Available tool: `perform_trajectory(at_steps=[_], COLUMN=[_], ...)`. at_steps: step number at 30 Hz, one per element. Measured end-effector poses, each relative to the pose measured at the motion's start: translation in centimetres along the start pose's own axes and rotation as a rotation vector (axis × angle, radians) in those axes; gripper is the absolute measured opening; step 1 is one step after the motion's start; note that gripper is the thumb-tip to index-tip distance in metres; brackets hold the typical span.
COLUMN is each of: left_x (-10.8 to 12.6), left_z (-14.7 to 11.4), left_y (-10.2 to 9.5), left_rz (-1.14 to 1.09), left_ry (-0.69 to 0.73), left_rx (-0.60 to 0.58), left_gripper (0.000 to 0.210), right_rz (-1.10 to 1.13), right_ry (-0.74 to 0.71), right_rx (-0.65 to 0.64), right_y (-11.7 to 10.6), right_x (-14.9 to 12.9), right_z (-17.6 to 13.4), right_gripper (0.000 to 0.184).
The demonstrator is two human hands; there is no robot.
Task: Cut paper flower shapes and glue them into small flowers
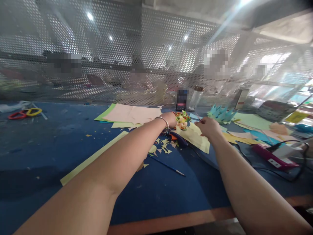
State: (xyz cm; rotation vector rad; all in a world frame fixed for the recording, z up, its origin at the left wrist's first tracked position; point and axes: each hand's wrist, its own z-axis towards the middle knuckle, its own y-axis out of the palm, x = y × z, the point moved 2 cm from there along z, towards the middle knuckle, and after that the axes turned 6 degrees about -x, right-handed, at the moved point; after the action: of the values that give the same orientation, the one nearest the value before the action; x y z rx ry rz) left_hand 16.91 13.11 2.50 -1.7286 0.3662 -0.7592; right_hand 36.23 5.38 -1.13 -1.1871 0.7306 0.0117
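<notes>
My left hand [170, 119], with a bangle at the wrist, is closed at the left side of a bunch of colourful paper flowers [182, 120]; its fingertips are mostly hidden. To the right, my right hand [211, 128] pinches a thin stick [199, 119], its kind too small to make out. Below the flowers lies a pale yellow paper sheet [195, 138]. A dark blue corded tool [179, 139], perhaps a glue gun, rests between the hands. Cut paper scraps [166, 147] and a blue paintbrush [168, 165] lie nearer me.
Stacked paper sheets [132, 114] lie at the back left, scissors [25, 113] farther left. A phone [181, 99] and a glass bottle [196, 99] stand behind the hands. Blue paper spikes [221, 114] are beyond my right hand. A power strip [275, 158] with cables sits at right.
</notes>
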Motion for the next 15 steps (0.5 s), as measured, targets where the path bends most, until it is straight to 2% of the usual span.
perform_trajectory(at_steps=[9,15], left_x=[0.8,0.96], left_z=[0.13,0.17], left_y=[0.39,0.48], left_rz=[-0.035,-0.012], left_ry=[0.029,0.028], left_rx=[-0.128,-0.165], left_gripper=[0.034,0.034], right_rz=[0.01,0.02], right_ry=[0.008,0.006], right_rx=[0.033,0.049], right_y=[-0.25,-0.29], right_x=[-0.21,-0.17], right_z=[-0.06,-0.1], right_gripper=[0.017,0.015])
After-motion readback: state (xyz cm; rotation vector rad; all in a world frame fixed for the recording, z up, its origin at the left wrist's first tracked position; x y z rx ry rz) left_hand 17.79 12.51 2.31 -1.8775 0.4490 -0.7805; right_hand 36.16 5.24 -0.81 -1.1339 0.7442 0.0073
